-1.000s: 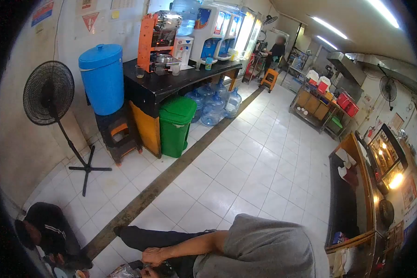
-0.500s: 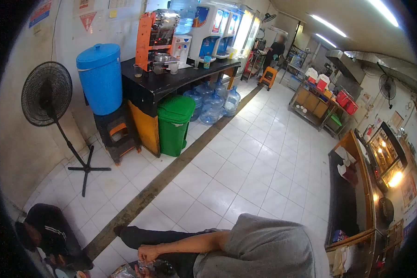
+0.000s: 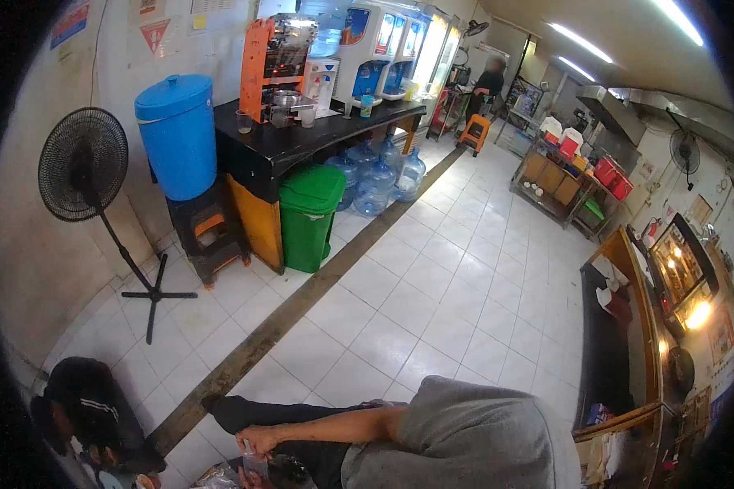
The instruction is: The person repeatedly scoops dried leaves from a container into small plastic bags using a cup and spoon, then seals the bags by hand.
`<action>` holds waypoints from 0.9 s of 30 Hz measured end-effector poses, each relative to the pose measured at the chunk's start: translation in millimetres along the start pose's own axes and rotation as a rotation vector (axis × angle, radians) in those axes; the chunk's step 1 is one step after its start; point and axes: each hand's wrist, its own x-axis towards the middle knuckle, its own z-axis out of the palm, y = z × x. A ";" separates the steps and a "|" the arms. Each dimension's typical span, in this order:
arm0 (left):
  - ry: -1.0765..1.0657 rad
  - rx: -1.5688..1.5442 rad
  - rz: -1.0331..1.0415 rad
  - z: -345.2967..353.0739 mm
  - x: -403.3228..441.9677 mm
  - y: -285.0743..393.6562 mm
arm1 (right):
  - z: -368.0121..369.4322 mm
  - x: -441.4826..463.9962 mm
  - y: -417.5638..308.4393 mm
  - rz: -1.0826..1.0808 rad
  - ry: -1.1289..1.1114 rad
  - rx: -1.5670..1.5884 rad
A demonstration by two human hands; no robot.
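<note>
My right hand (image 3: 258, 439) reaches out from the grey sleeve (image 3: 457, 420), over my dark-trousered leg. Its fingers pinch the top of a clear plastic bag (image 3: 255, 464) at the bottom edge of the view. What the bag holds is too small to make out. Beside it lies a dark, shiny rounded thing (image 3: 289, 473). Another crinkled plastic packet (image 3: 217, 476) sits just left of the bag. Of my left hand, at most a sliver of skin shows low behind the bag; its fingers are hidden.
A person in dark clothes (image 3: 90, 403) crouches at lower left. Along the wall stand a fan (image 3: 83, 167), a blue barrel (image 3: 175, 134), a green bin (image 3: 310, 220) and a black counter (image 3: 302, 140) with a cup-sealing machine. Another person (image 3: 486, 85) stands far back.
My right hand has shifted slightly up and left, and its fingers have gone from a closed fist to a looser pinch with more plastic showing below. The view has tilted a little.
</note>
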 end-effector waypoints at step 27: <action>0.344 -0.059 -0.122 -15.9 -34.2 -1.8 | -8.1 12.0 -2.0 0.081 -0.258 -0.913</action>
